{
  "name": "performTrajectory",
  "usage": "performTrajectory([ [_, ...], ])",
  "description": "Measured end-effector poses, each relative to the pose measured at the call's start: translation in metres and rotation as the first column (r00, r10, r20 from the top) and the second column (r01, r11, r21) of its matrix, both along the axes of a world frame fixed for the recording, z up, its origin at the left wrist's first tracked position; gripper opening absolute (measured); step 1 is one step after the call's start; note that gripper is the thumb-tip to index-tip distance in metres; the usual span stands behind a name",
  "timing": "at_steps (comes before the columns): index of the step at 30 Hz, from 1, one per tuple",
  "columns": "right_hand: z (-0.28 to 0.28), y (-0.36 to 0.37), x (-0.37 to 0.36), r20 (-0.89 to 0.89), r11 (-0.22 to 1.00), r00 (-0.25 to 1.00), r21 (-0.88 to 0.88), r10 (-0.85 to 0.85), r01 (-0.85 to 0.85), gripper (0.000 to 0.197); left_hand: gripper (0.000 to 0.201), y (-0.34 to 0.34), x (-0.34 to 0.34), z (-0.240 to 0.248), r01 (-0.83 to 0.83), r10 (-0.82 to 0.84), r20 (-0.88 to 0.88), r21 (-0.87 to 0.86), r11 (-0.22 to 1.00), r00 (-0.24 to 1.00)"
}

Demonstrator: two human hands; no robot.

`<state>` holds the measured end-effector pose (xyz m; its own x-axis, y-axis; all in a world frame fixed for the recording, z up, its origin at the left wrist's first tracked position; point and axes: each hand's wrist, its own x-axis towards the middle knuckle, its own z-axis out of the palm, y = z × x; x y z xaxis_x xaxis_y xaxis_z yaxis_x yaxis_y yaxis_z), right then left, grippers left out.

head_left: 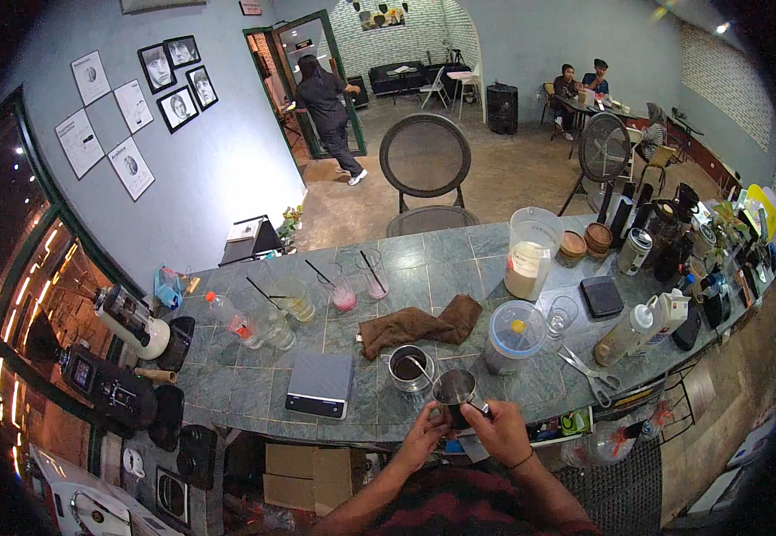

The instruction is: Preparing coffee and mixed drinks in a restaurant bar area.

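Both my hands are around a small dark cup with a shiny rim [454, 388], held at the counter's near edge. My left hand [425, 436] is closed on its lower left side. My right hand [497, 432] grips it from the right, its thumb near the rim. The cup looks dark inside; its contents are too dim to name. Just left of the cup stands a round metal canister [408, 384] with dark contents and a spoon [421, 364] leaning in it. Beyond lies a crumpled brown cloth [419, 328].
A digital scale [319, 380] lies to the left. Used glasses with straws, one a pink-stained glass [343, 297], stand farther back. Rightward are a lidded clear tub [515, 332], scissors [592, 375], a large measuring jug [531, 255] and bottles. Coffee grinders [107, 384] stand at far left.
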<state>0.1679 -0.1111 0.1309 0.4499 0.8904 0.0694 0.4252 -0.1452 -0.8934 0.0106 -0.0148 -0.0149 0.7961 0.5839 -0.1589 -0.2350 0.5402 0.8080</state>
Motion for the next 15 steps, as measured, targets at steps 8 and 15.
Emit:
performTrajectory([
  [8, -0.004, -0.011, -0.001, -0.014, 0.999, 1.000, -0.029, -0.013, 0.013, 0.040, 0.049, -0.012, -0.001, 0.022, 0.032, -0.032, 0.031, 0.003, 0.999, 0.999],
  [15, 0.004, -0.019, -0.002, -0.064, 0.994, 0.997, -0.105, -0.036, 0.029, 0.042, 0.048, -0.015, -0.008, 0.010, 0.086, -0.085, -0.032, 0.007, 0.996, 0.996],
])
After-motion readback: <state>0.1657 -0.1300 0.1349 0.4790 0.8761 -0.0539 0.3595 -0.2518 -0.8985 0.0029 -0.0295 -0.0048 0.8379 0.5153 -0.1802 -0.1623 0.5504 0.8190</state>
